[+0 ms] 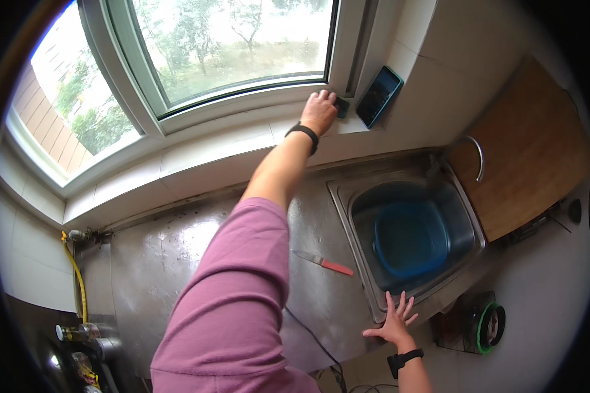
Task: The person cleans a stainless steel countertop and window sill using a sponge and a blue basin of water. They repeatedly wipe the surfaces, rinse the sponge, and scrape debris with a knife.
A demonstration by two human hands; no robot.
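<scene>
My left hand [319, 112] reaches out to the tiled window sill [246, 135], its fingers bent down beside a small dark green pad [341, 107]. The fingers hide part of the pad, so whether they grip it cannot be told. A phone [380, 97] in a teal case leans on the wall just right of it. At the near rim of the steel sink [346, 216], my right hand [396, 324] spreads its fingers and holds nothing. Inside the sink sits a blue plastic basin [425, 269]. A red-handled knife [337, 266] lies on the steel counter, left of the sink.
A curved faucet [481, 157] rises at the sink's right, before a brown wooden board [526, 162]. Below the counter stands a bin [464, 324] with a green ring. A dark cable [314, 336] crosses the front edge. Jars [69, 333] and a yellow hose [78, 275] are far left.
</scene>
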